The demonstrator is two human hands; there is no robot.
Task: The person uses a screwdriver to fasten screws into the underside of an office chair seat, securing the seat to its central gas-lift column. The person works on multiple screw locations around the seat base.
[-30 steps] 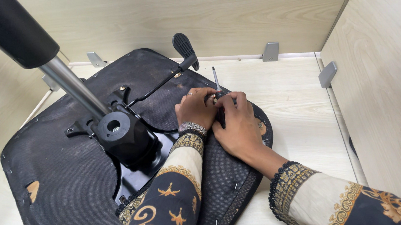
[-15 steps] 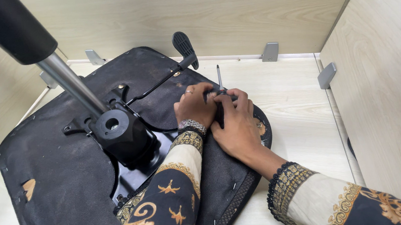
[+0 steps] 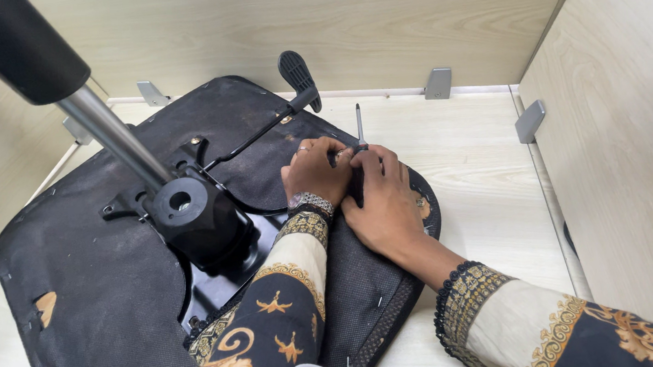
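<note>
Head view shows an upturned chair seat (image 3: pixel 94 300) lying on the worktop (image 3: pixel 472 167). A screwdriver (image 3: pixel 358 126) stands upright at the seat's far edge, its handle wrapped by both hands. Left hand (image 3: pixel 315 172) and right hand (image 3: pixel 382 202) press together, arms reaching forward; the tip seems hidden beneath the fingers.

metal brackets (image 3: pixel 438 82) along wooden walls (image 3: pixel 323 12)

Pale wooden surface (image 3: pixel 470 151) with an upturned black chair seat (image 3: pixel 94 300), apparently flat on it.
</note>
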